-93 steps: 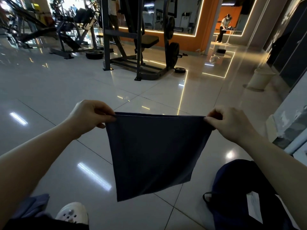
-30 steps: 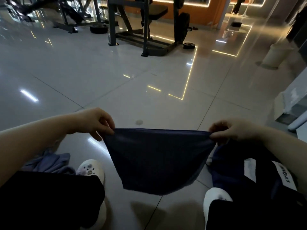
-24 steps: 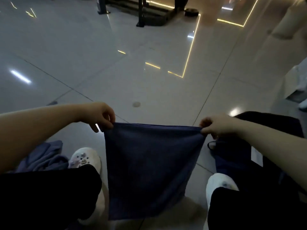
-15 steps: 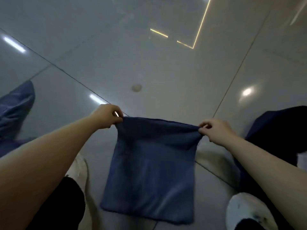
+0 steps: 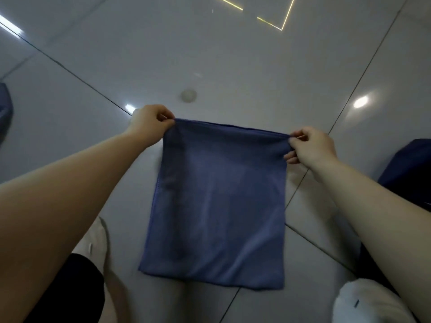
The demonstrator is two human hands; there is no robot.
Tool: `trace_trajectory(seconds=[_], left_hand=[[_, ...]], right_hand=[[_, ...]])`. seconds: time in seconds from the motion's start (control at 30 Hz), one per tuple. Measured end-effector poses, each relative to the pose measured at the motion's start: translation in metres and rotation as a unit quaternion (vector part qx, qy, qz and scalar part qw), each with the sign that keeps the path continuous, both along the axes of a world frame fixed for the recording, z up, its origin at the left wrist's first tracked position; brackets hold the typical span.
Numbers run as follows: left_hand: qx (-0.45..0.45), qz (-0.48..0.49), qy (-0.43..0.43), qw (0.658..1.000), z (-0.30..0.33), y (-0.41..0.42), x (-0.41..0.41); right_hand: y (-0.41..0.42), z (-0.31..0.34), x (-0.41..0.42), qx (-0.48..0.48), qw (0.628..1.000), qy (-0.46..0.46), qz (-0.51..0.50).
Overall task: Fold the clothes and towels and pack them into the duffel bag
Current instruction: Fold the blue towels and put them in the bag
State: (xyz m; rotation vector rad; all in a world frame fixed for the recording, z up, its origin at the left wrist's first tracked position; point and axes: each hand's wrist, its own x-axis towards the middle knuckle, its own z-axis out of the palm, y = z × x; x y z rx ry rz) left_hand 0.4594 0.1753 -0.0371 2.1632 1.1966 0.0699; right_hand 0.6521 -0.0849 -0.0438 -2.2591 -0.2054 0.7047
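The view has tipped from the far gym machines down to the tiled floor [image 5: 233, 54]. The towel [image 5: 217, 201], held up in the air before, has been lowered between the feet, its near part now lying flat on the tiles. The left hand [image 5: 149, 122] and right hand [image 5: 310, 148] have dropped with its far corners. The duffel bag [image 5: 410, 169] has slid to the right edge of view.

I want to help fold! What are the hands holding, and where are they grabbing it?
A blue square cloth towel. The left hand pinches its top left corner and the right hand pinches its top right corner.
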Motion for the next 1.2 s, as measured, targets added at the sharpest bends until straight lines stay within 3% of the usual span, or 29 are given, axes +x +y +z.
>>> trace_trajectory(seconds=[0.13,0.43,0.57,0.77,0.97,1.2], left_hand=[[-0.083,0.029,-0.088,0.992,0.009,-0.003,-0.007],[-0.149,0.054,-0.223,0.962,0.067,-0.045,-0.058],[-0.158,0.065,-0.205,0.964,0.032,-0.1,-0.108],[-0.119,0.023,-0.064,0.991,-0.044,-0.147,-0.183],[0.017,0.014,-0.064,0.998,-0.064,-0.164,-0.179],[0.035,-0.011,-0.06,0.998,-0.061,-0.16,-0.19]], right_hand=[[-0.002,0.015,-0.008,0.046,0.999,0.011,-0.027],[-0.04,0.081,-0.057,0.171,0.983,0.009,-0.068],[-0.074,0.051,-0.1,0.097,0.993,0.03,-0.059],[-0.116,-0.011,-0.162,0.017,0.994,0.084,-0.064],[-0.114,-0.042,-0.185,-0.041,0.998,-0.037,0.016],[-0.132,-0.05,-0.188,-0.063,0.99,-0.108,0.065]])
